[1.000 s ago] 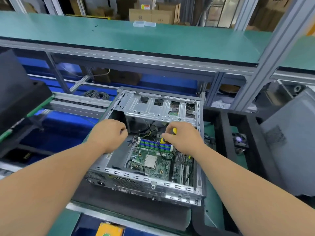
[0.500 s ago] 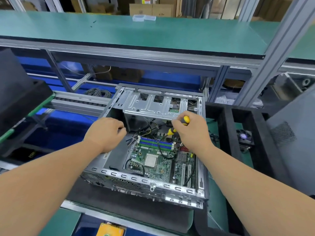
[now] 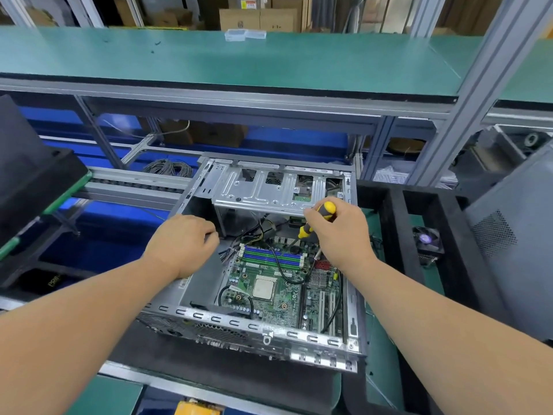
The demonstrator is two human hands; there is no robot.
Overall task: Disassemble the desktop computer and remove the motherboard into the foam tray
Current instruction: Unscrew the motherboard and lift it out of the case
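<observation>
An open silver desktop case [image 3: 263, 333] lies on its side in front of me. Inside it sits the green motherboard [image 3: 269, 292] with blue and green memory slots and a bare CPU. My right hand [image 3: 338, 235] grips a yellow-and-black screwdriver [image 3: 317, 220], tip pointing down at the board's far edge below the drive cage [image 3: 269, 193]. My left hand [image 3: 182, 244] is curled over the case's left wall, fingertips next to a loose cable bundle; what it holds is hidden. A black foam tray [image 3: 398, 232] stands to the right of the case.
A cooler fan [image 3: 426, 241] lies in the foam tray. A grey side panel [image 3: 514, 247] leans at the far right. A black tray stack [image 3: 33, 187] sits at the left. A green shelf [image 3: 239, 58] overhangs the bench; a conveyor rail [image 3: 131, 187] runs behind the case.
My right hand has lifted and moved toward the far right of the board, so more of the screwdriver's yellow handle shows. The left hand stays on the case wall.
</observation>
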